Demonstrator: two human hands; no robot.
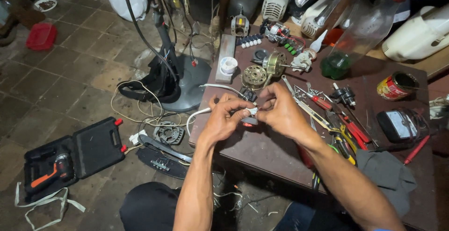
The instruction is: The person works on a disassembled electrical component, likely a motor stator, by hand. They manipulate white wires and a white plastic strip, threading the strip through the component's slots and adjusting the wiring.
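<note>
fingers (243, 108) of both hands pinching what looks like a small white connector (252, 112), white wire (196, 115) trailing left

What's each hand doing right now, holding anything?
Left hand: closed, pinching the white wire where it meets the small white part.
Right hand: closed, fingertips pinching the same small white part from the other side.

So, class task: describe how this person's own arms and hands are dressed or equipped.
Both forearms are bare, with no sleeves in view. The left hand and right hand wear no gloves. No watch, ring or bracelet is visible on either wrist or hand.
</note>
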